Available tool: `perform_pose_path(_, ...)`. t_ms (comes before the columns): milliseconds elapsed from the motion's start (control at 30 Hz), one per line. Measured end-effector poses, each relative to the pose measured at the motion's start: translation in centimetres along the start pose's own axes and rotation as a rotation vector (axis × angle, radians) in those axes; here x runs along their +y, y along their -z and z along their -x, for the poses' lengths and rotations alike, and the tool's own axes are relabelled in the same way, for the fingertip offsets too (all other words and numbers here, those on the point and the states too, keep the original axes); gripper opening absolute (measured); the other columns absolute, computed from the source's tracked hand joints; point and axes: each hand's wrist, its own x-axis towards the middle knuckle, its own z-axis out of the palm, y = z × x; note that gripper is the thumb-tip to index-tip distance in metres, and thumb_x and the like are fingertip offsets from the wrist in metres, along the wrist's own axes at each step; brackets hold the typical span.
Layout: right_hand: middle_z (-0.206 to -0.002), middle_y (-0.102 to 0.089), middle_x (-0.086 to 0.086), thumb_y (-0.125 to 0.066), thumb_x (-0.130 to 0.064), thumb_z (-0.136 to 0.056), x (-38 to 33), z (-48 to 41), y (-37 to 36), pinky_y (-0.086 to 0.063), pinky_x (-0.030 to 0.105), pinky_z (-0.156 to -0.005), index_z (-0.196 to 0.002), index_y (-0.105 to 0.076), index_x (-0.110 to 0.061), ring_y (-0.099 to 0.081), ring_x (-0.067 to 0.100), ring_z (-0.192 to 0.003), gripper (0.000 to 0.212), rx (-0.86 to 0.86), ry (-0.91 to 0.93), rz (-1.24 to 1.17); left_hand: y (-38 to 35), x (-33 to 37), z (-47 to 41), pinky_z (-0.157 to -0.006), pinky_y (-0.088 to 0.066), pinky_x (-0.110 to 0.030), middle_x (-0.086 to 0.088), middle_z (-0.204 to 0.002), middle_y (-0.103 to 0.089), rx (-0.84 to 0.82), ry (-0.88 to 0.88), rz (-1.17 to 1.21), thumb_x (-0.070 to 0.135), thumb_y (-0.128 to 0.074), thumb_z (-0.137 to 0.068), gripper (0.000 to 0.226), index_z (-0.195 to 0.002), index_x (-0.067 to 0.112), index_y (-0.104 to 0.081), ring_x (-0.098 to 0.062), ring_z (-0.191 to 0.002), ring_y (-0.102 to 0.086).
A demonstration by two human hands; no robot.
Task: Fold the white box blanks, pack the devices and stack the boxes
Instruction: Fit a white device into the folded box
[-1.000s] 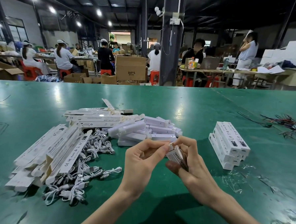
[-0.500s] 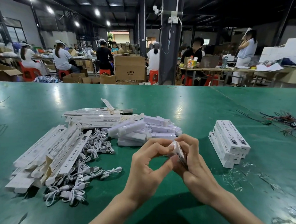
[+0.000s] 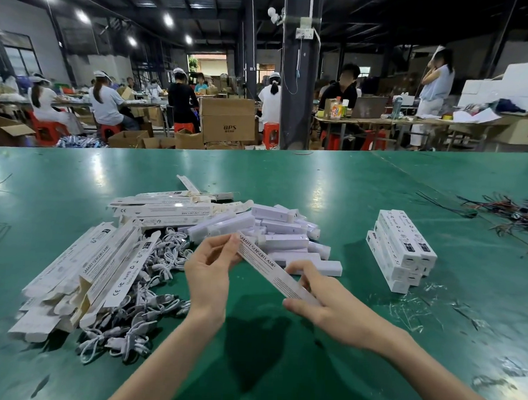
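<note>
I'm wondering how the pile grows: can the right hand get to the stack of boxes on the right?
Probably yes. Only bare green table lies between the right hand and the stack of boxes, though it grips a long box.

1. A long, narrow white cardboard box printed "SMART SENSOR LAMP" (image 3: 268, 269) is being held slantwise over the glossy green tabletop (image 3: 318, 184).
2. Its far end is being pinched by the left hand (image 3: 210, 270), and its near end is being gripped by the right hand (image 3: 324, 307).
3. A heap of white oblong plastic devices (image 3: 282, 234) is being seen just behind the hands.
4. Flat white printed box blanks (image 3: 100, 267) are being piled at the left, partly over a tangle of coiled white cables (image 3: 150, 304).
5. A stack of closed white boxes (image 3: 402, 250) is being kept to the right, apart from the heap.
</note>
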Motion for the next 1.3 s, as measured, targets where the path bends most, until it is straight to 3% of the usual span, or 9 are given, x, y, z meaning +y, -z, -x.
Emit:
perform_pose_path(167, -0.089, -0.048, -0.021, -0.058, -0.028, -0.095, 0.3, -0.4, 0.9, -0.036, 0.023, -0.064, -0.122, -0.043, -0.030, -0.049, 0.004, -0.072, 0.031, 0.364, -0.022, 0.063, 0.2, -1.9, 0.3, -0.087, -0.051, -0.026, 0.003, -0.105, -0.065, -0.017, 0.024, -0.255, 0.018, -0.054, -0.098, 0.014, -0.108, 0.024, -0.062, -0.001, -0.087, -0.064)
perform_pose_path(267, -0.097, -0.055, 0.000, -0.055, -0.024, -0.095, 1.4, -0.8, 4.1, -0.039, 0.027, -0.055, -0.120, -0.049, -0.018, -0.054, 0.018, -0.066, 0.026, 0.720, -0.055, 0.335, 0.4, -2.3, 1.1, -0.090, -0.044, -0.021, 0.005, -0.112, -0.054, -0.091, -0.280, -0.597, 0.014, -0.051, -0.098, 0.020, -0.116, 0.023, -0.056, -0.001, -0.098, -0.054)
perform_pose_path(333, -0.099, -0.061, 0.015, -0.054, -0.022, -0.093, 3.0, -1.2, 7.2, -0.047, 0.039, -0.068, -0.119, -0.050, -0.011, -0.057, 0.030, -0.077, 0.028, 0.830, -0.164, 0.578, 0.4, -2.6, 1.6, -0.097, -0.041, -0.022, 0.004, -0.116, -0.051, -0.185, -0.490, -0.788, 0.011, -0.051, -0.097, 0.022, -0.119, 0.014, -0.058, -0.007, -0.107, -0.051)
perform_pose_path(533, -0.109, -0.062, 0.019, -0.052, -0.020, -0.093, 7.1, -0.7, 10.9, -0.040, 0.049, -0.090, -0.119, -0.051, -0.005, -0.057, 0.033, -0.100, 0.030, 0.775, -0.640, 0.805, 0.3, -2.9, 2.1, -0.096, -0.037, -0.024, -0.003, -0.110, -0.059, -0.249, -0.729, -1.000, 0.016, -0.052, -0.091, 0.021, -0.105, 0.009, -0.066, -0.011, -0.105, -0.048)
perform_pose_path(733, -0.112, -0.054, 0.024, -0.054, -0.026, -0.093, 8.0, -0.2, 10.1, -0.039, 0.051, -0.090, -0.115, -0.052, -0.002, -0.051, 0.037, -0.104, 0.032, 0.733, -0.770, 0.759, 0.4, -2.9, 2.2, -0.088, -0.034, -0.024, -0.002, -0.103, -0.061, -0.268, -0.705, -1.123, -0.002, -0.068, -0.080, 0.017, -0.089, 0.012, -0.070, -0.019, -0.100, -0.056)
perform_pose_path(800, -0.113, -0.048, 0.028, -0.059, -0.026, -0.092, 7.9, -0.3, 9.7, -0.038, 0.054, -0.088, -0.111, -0.053, 0.004, -0.044, 0.040, -0.105, 0.035, 0.807, -0.720, 0.749, 0.3, -2.8, 2.4, -0.086, -0.037, -0.027, -0.001, -0.103, -0.062, -0.282, -0.703, -1.164, 0.000, -0.070, -0.079, 0.017, -0.089, 0.013, -0.070, -0.019, -0.099, -0.056)
perform_pose_path(933, -0.109, -0.050, 0.026, -0.054, -0.019, -0.085, 6.6, -1.0, 6.5, -0.030, 0.046, -0.084, -0.102, -0.062, 0.002, -0.041, 0.036, -0.102, 0.029, 1.002, -0.249, 0.787, 0.2, -1.8, 1.0, -0.089, -0.039, -0.034, -0.004, -0.111, -0.058, -0.251, -0.637, -1.383, 0.014, -0.062, -0.085, 0.020, -0.105, 0.014, -0.064, -0.024, -0.105, -0.052)
perform_pose_path(1167, -0.102, -0.059, 0.007, -0.061, -0.017, -0.077, 5.2, -2.5, -1.5, -0.034, 0.039, -0.081, -0.090, -0.067, -0.013, -0.056, 0.027, -0.096, 0.014, 0.625, 0.140, 0.755, 5.0, 4.1, -7.5, -0.098, -0.038, -0.040, -0.015, -0.132, -0.049, 0.088, 0.068, -2.049, 0.030, -0.051, -0.090, 0.050, -0.133, 0.008, -0.041, -0.028, -0.119, -0.046)
perform_pose_path(1300, -0.100, -0.059, 0.007, -0.074, -0.009, -0.073, 5.1, -2.6, -2.0, -0.034, 0.038, -0.081, -0.083, -0.064, -0.014, -0.058, 0.029, -0.095, 0.015, 0.550, 0.156, 0.730, 8.1, 4.9, -8.8, -0.098, -0.038, -0.036, -0.002, -0.113, -0.064, 0.067, 0.173, -2.111, 0.021, -0.053, -0.090, 0.034, -0.125, 0.018, -0.053, -0.019, -0.105, -0.059)
